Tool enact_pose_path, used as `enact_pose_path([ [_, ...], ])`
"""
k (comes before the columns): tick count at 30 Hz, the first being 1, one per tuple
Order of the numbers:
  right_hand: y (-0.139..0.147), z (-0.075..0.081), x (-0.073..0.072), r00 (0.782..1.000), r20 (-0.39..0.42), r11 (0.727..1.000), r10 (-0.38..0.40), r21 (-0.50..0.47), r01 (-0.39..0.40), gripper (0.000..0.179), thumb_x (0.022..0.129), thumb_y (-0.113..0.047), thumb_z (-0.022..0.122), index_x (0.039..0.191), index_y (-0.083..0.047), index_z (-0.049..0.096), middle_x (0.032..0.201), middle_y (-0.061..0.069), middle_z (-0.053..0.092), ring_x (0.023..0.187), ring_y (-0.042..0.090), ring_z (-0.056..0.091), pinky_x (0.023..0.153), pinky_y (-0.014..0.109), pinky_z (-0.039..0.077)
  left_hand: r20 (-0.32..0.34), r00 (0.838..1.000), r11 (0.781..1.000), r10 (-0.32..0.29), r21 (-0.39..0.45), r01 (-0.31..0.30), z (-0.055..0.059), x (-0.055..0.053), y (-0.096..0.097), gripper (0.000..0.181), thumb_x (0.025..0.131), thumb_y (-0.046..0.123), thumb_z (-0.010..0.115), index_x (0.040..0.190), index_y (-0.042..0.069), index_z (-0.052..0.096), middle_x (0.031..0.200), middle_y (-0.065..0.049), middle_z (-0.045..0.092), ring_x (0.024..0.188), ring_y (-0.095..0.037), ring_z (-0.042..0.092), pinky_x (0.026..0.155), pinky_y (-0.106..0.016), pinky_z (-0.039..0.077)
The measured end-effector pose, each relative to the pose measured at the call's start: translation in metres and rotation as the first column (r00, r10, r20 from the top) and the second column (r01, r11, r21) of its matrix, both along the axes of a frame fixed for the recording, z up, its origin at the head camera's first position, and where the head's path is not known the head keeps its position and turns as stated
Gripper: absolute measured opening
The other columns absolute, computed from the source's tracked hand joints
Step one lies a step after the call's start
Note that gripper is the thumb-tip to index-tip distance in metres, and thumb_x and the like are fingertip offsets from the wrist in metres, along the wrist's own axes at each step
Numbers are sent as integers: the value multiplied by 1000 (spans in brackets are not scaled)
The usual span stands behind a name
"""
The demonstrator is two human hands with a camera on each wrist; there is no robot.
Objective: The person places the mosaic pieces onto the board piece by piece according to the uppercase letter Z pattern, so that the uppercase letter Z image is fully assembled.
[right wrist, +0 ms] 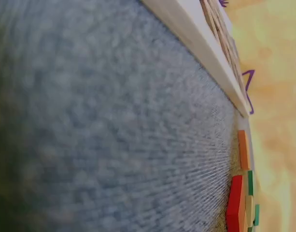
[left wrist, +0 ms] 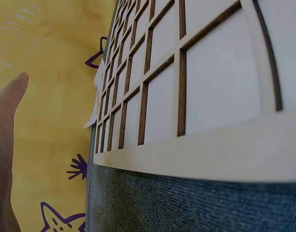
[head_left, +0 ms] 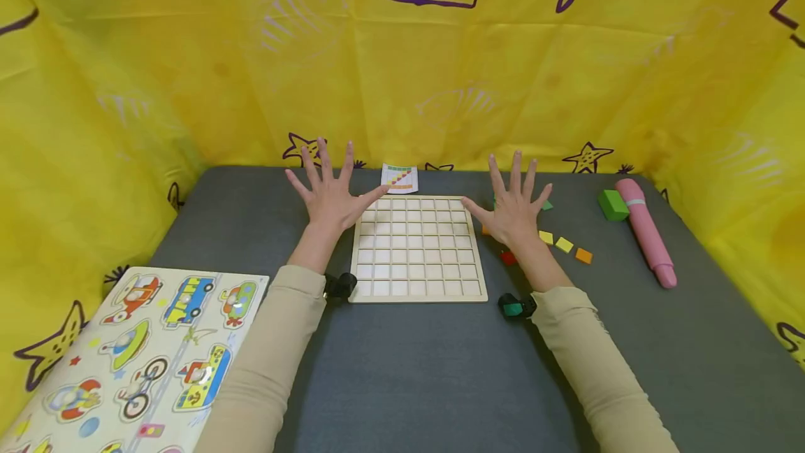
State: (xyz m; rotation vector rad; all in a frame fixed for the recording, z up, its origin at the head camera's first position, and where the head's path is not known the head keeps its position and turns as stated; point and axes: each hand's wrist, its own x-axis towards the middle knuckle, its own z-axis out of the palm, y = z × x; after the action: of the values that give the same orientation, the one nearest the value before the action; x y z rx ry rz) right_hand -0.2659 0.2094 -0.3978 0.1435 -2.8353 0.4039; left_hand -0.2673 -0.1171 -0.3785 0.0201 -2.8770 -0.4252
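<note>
Both hands are raised with fingers spread, holding nothing. The left hand (head_left: pixel 330 200) is by the upper left corner of a wooden grid board (head_left: pixel 417 299), and the right hand (head_left: pixel 512 214) is by its upper right corner. White squares show in the board's cells. A small printed card (head_left: pixel 400 179) with a coloured pattern lies behind the board. Around the right hand are small coloured tiles: yellow tiles (head_left: pixel 564 245), an orange tile (head_left: pixel 583 256), a red tile (right wrist: pixel 234 205) and green ones, partly hidden by the hand and forearm. Part of the left thumb (left wrist: pixel 12 96) shows in the left wrist view.
A picture puzzle board (head_left: pixel 144 341) with vehicles lies at the left front. At the right are a green block (head_left: pixel 613 205) and a pink marker-shaped case (head_left: pixel 646 233). A yellow patterned cloth (head_left: pixel 402 75) encloses the back and sides of the dark table (head_left: pixel 415 376).
</note>
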Motion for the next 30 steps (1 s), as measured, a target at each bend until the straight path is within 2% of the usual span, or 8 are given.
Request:
enact_pose_path([
  [4,8,2,1,996,18,982,92,-164,-88,80,95,-52,54,157,-14,21,160,20,1,144,44,-1,109,67,12,78,995,994,-55,99,48,-2,8,0,103,81,85,36,155,32,-13,152,-5,-39,138,-32,-36,104,-63,-23],
  [7,17,4,0,985,66,954,161,-265,-138,59,98,-28,56,145,4,40,150,30,24,137,48,19,106,63,25,180,976,970,-120,231,76,-6,17,0,106,85,80,38,155,22,-16,156,-11,-31,140,-30,-32,108,-60,-19],
  [10,24,5,-3,973,126,948,191,-280,-150,47,97,-15,55,135,11,49,139,34,40,130,49,33,106,61,27,277,939,937,-202,333,104,-11,26,0,108,89,73,42,154,8,-15,159,-20,-19,146,-33,-17,113,-57,-10],
  [14,32,4,-8,966,193,964,171,-234,-124,44,96,-13,57,131,13,53,132,34,48,123,48,43,104,59,33,377,877,919,-298,362,157,-21,36,2,108,91,66,46,152,-3,-12,160,-24,-8,147,-37,-6,116,-54,-2],
  [16,33,5,-9,966,207,969,158,-220,-111,43,95,-13,59,128,13,55,129,34,50,119,48,46,101,57,36,395,857,915,-330,356,188,-26,40,3,108,92,64,47,152,-4,-10,160,-24,-8,147,-37,-8,116,-53,-2],
  [19,35,4,-11,964,220,972,149,-209,-103,41,93,-15,63,123,13,58,122,32,54,112,46,50,97,56,40,385,854,915,-350,335,224,-31,45,4,107,92,62,49,152,-5,-9,160,-24,-8,147,-36,-11,116,-51,-5],
  [24,39,4,-12,955,233,971,183,-194,-139,39,93,-20,67,118,9,63,113,27,62,102,41,55,90,53,44,370,857,918,-360,305,254,-34,50,5,108,91,64,49,153,-3,-9,160,-21,-10,147,-32,-13,116,-48,-8],
  [30,48,9,-9,935,279,966,219,-199,-167,39,92,-18,68,123,5,62,118,26,62,107,42,53,91,54,43,347,859,911,-377,307,277,-37,49,3,108,90,65,50,153,-3,-7,161,-20,-9,148,-30,-11,117,-47,-6],
])
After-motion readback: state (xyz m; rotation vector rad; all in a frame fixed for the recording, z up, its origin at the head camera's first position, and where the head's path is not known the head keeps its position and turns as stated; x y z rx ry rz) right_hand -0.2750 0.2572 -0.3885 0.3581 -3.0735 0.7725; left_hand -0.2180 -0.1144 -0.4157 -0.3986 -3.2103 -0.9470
